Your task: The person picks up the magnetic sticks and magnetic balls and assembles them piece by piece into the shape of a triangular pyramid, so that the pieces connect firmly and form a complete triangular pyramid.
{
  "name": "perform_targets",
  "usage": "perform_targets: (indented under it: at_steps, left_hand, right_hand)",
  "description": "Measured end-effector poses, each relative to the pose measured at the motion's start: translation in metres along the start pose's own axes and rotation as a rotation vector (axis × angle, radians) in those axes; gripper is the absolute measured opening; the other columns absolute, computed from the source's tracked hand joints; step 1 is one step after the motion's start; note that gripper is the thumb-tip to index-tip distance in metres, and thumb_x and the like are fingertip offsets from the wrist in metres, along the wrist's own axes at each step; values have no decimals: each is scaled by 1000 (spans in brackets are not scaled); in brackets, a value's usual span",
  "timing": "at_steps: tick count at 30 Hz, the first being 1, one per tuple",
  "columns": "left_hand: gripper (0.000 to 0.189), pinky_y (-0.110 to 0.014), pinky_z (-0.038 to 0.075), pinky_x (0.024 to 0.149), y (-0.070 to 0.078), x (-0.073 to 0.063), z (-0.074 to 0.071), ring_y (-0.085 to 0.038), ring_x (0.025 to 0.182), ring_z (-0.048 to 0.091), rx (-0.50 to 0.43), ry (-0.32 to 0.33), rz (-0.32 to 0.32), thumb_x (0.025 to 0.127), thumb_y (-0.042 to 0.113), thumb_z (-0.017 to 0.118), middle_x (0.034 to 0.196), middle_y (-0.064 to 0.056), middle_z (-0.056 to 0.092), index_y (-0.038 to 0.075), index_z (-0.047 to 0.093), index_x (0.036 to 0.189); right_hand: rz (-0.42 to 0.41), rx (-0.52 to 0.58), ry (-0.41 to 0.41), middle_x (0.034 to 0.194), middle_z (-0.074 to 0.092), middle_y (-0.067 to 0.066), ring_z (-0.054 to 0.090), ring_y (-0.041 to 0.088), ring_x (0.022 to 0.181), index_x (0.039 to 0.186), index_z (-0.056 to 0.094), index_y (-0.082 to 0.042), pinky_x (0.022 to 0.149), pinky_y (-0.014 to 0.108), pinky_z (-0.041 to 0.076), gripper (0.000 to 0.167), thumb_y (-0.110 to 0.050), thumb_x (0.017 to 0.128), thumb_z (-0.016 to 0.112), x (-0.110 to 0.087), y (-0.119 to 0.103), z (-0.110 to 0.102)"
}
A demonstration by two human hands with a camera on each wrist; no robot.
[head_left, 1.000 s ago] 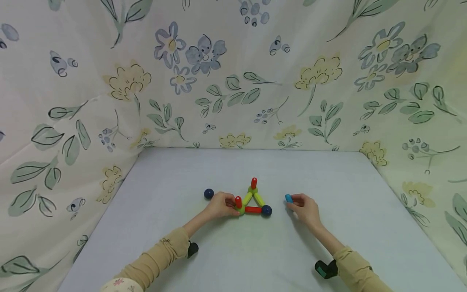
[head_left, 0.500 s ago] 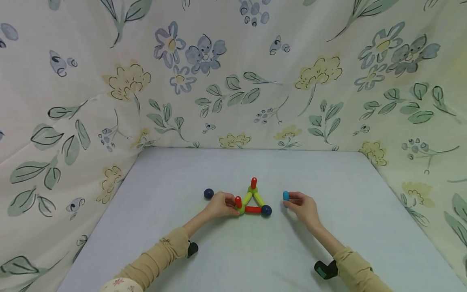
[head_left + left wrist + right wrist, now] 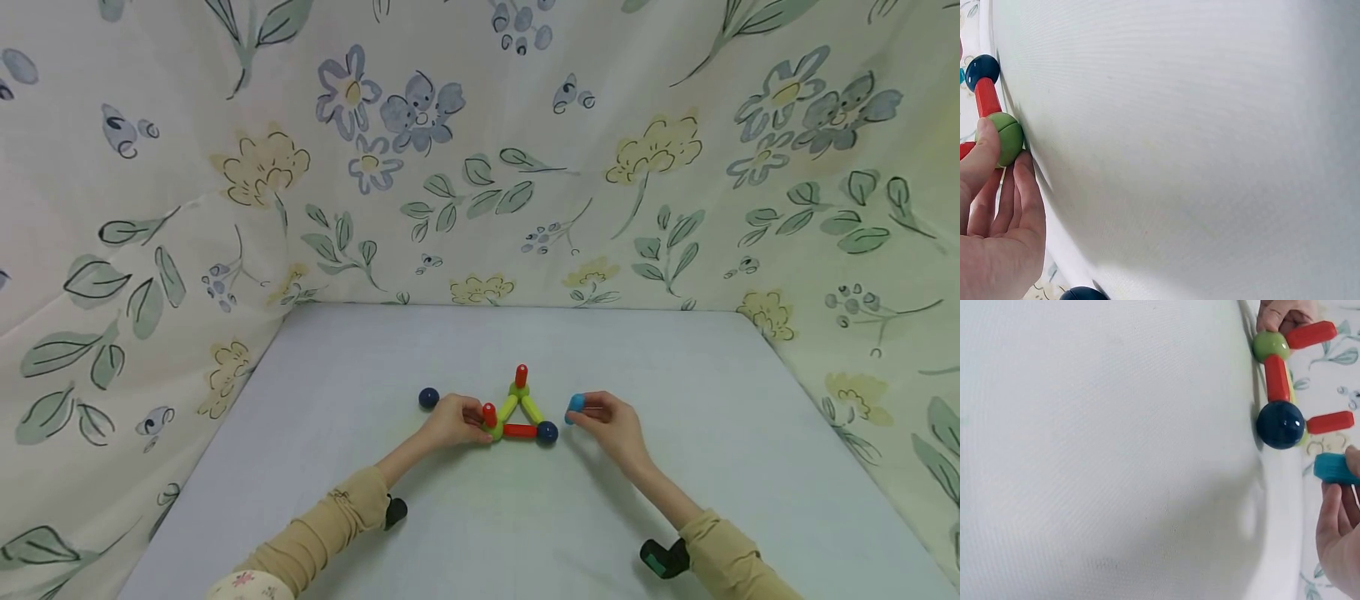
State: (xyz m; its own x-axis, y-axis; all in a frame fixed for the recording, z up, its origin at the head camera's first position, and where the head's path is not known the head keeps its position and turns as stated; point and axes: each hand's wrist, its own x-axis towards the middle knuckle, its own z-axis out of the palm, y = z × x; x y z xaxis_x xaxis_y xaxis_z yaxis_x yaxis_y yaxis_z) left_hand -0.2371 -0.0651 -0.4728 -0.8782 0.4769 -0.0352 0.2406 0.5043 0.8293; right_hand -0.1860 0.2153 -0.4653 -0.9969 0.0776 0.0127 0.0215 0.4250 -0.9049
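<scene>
A triangle of rods and balls lies on the table. Its near side is a red rod (image 3: 520, 431) between a green ball (image 3: 1011, 137) and a dark blue ball (image 3: 1280, 425). Two yellow-green rods (image 3: 532, 408) run back to a second green ball (image 3: 519, 390). Upright red rods (image 3: 521, 376) stand on both green balls. My left hand (image 3: 453, 421) grips the near green ball between thumb and fingers. Right of the dark blue ball, my right hand (image 3: 617, 427) pinches a short blue rod (image 3: 1333, 469), tilted and apart from the triangle.
A loose dark blue ball (image 3: 429, 398) sits just left of my left hand. The white table (image 3: 480, 517) ends at the back against a floral cloth (image 3: 480, 150), which also hangs at both sides. Dark wrist devices (image 3: 663, 558) are strapped by the sleeves.
My right hand has moved left with the blue rod, closer to the dark blue ball, and the rod has turned in its fingers. My left hand and the triangle have stayed in place.
</scene>
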Motion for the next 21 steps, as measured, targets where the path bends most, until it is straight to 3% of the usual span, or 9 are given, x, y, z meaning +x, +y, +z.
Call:
perform_targets:
  at_steps: [10, 21]
  left_hand:
    - [20, -22, 55, 72, 0, 0, -1, -14, 79, 67, -3, -8, 2, 70, 5, 82, 85, -10, 71, 2, 70, 86]
    - [20, -23, 56, 73, -2, 1, -1, -15, 79, 67, -8, -10, 10, 70, 4, 82, 85, -10, 71, 1, 69, 85]
  right_hand:
    - [-70, 37, -51, 106, 69, 15, 68, 12, 91, 111, 62, -3, 78, 16, 54, 33, -18, 83, 73, -2, -7, 8]
    - [-111, 36, -79, 104, 70, 16, 67, 19, 92, 108, 63, -1, 76, 13, 52, 31, -15, 82, 74, -3, -12, 16]
